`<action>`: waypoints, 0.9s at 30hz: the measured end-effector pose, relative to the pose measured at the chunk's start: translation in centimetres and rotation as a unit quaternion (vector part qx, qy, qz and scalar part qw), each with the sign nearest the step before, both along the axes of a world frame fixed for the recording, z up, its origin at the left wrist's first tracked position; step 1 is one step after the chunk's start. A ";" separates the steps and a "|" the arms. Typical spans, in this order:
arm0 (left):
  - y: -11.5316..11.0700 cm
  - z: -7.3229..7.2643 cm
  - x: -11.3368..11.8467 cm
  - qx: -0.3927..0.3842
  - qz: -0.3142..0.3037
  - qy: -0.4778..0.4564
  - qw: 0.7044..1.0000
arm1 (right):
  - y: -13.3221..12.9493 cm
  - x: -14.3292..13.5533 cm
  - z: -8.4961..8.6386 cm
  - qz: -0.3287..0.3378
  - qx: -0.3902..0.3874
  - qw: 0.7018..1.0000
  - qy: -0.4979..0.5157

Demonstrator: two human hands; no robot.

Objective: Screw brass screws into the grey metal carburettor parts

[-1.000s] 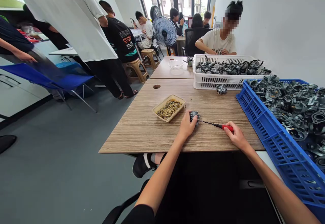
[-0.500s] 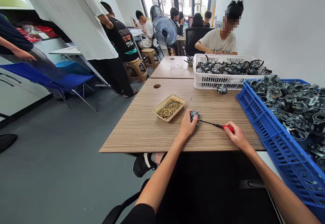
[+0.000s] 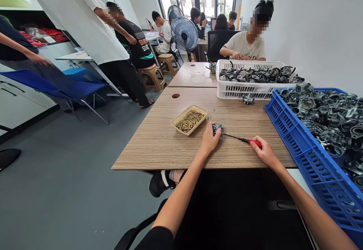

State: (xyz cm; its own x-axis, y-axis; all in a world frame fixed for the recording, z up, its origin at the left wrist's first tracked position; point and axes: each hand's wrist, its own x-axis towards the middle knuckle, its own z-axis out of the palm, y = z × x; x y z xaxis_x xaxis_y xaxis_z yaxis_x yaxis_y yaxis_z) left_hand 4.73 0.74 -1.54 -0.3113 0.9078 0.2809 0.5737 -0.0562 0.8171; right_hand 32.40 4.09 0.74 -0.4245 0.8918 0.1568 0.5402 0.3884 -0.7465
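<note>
On the wood-grain table (image 3: 159,149) my left hand (image 3: 210,139) is closed around a small grey metal carburetor (image 3: 217,128), steadying it against the top. My right hand (image 3: 265,152) grips the red handle of a screwdriver (image 3: 244,140). Its thin dark shaft points left, and the tip meets the carburetor's right side; the exact contact point is too small to make out. Just left of my left hand sits a beige tray (image 3: 179,130) holding many small brass-coloured screw-like parts (image 3: 190,121).
A blue crate (image 3: 300,148) heaped with metal carburetors stands at the right. Behind it is a white basket (image 3: 241,90) of similar parts, with one loose carburetor (image 3: 248,99) in front. A person (image 3: 246,45) sits across the table. A blue chair (image 3: 76,91) stands left.
My hands, the carburetor and the screwdriver stay nearly in place. At the left, the standing person in white has shifted an arm, and the person across has moved their hands slightly.
</note>
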 end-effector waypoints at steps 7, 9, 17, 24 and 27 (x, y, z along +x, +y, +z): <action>-0.1 0.1 0.0 0.001 0.002 0.000 1.000 | -0.1 0.0 0.0 -0.002 0.005 1.000 -0.002; -0.1 0.1 0.0 0.002 0.002 -0.001 1.000 | -0.1 -0.1 0.0 -0.004 0.007 1.000 -0.001; -0.1 0.0 0.0 0.007 -0.003 0.001 1.000 | -0.1 0.0 -0.1 -0.016 0.004 1.000 -0.006; -0.1 0.0 0.1 0.009 -0.003 0.003 1.000 | -0.1 0.0 -0.3 -0.021 0.000 1.000 -0.002; 0.0 0.0 0.1 0.010 0.000 0.004 1.000 | -0.1 -0.1 -0.3 -0.024 -0.003 1.000 -0.003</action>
